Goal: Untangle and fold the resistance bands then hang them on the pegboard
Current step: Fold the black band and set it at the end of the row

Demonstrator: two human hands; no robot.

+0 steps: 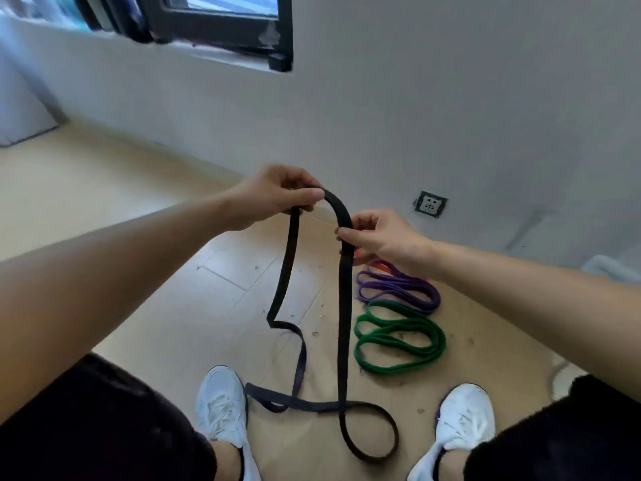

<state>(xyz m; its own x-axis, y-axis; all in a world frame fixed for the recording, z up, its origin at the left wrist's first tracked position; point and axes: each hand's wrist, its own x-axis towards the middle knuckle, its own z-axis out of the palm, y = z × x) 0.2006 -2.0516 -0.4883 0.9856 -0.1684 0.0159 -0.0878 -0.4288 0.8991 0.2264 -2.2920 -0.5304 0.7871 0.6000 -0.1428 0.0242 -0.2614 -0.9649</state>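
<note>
A long black resistance band (343,328) hangs from both my hands. My left hand (277,194) pinches its top bend, and my right hand (378,237) grips the right strand just below. The band's lower part trails on the floor in loose loops between my feet. A green band (399,338) lies coiled on the floor to the right. Just beyond the green one rests a coiled purple band (399,288). A bit of a red band (379,265) shows under my right hand. No pegboard is in view.
My two white shoes (222,404) (464,418) stand on the light wooden floor (156,307). A white wall with a power socket (430,204) is straight ahead. A dark-framed window (222,26) sits at the upper left.
</note>
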